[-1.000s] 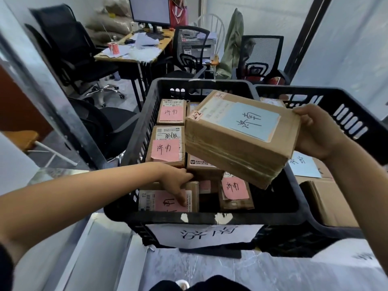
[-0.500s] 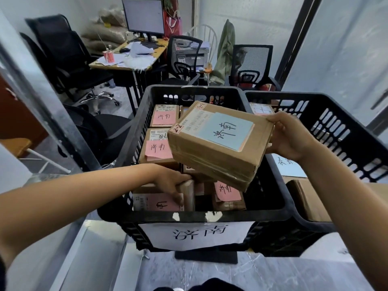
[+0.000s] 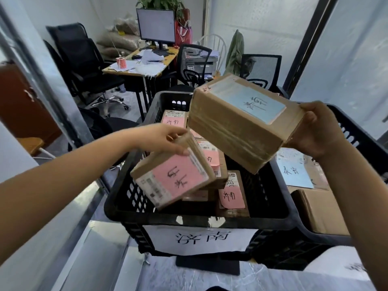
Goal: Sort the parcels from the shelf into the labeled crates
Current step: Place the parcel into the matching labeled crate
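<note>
Grey veined surface [image 3: 189, 278] lies just in front of the black crate [image 3: 117, 206], whose paper label [image 3: 201, 238] reads 济南. Over the crate's near left corner, the left hand [image 3: 163, 139] grips a pink-labelled parcel [image 3: 172, 179] by its far edge, fingers curled over the top. It tilts the parcel up, probably to open room among the packed parcels [image 3: 232, 198] inside. Above the crate's far right side, the right hand [image 3: 315, 131] clamps a larger blue-labelled parcel [image 3: 241, 122] by one end, thumb on top, fingers hidden beneath. Its writing seems to match the crate's, so it likely belongs here. Beyond the crate stands a cluttered desk [image 3: 126, 72].
</note>
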